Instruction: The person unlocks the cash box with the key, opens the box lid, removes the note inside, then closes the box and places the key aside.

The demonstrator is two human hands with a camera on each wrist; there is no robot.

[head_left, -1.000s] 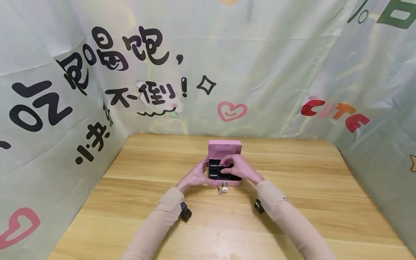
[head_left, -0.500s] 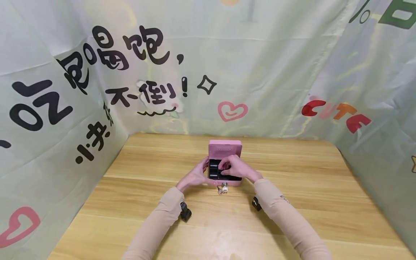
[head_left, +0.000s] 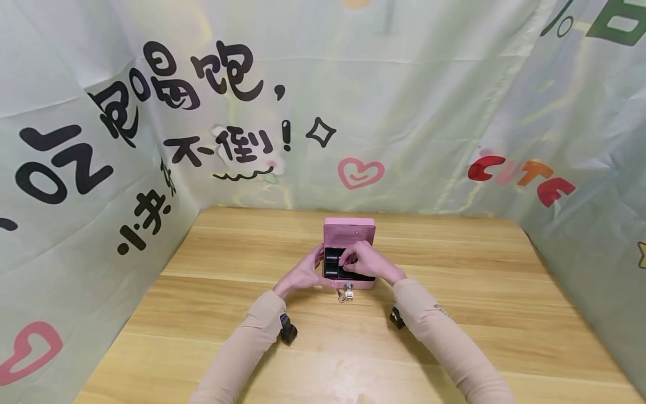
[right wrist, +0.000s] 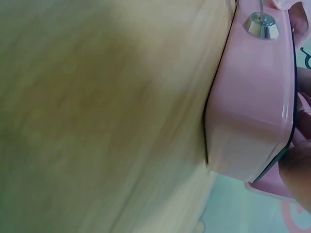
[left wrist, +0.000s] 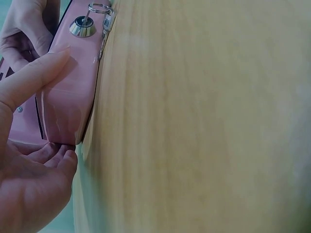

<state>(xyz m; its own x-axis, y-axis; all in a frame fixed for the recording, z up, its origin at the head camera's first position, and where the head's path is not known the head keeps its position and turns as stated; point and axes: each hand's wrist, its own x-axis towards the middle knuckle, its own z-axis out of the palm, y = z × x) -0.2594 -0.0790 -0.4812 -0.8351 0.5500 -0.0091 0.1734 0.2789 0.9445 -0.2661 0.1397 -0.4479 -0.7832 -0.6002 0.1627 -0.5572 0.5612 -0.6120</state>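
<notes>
A pink cash box (head_left: 348, 234) stands with its lid raised at the back middle of the table. Inside it is a black tray (head_left: 331, 270) with rounded compartments on its left. My left hand (head_left: 304, 272) grips the box's left end, its thumb on the front wall and its fingers round the side. My right hand (head_left: 370, 261) reaches in from the right, thumb and fingers bent together low over the tray; I cannot tell what lies between the fingertips. A key sits in the round silver lock (left wrist: 82, 27), and another key (head_left: 342, 298) hangs from its ring.
The box rests on a wooden table (head_left: 439, 269). Pale printed cloth (head_left: 414, 112) hangs behind and along both sides. Black wrist cameras (head_left: 288, 329) sit below both beige sleeves.
My right hand has shifted slightly left and down into the tray, its thumb and fingers drawing closer together. My left hand and the box have stayed in place.
</notes>
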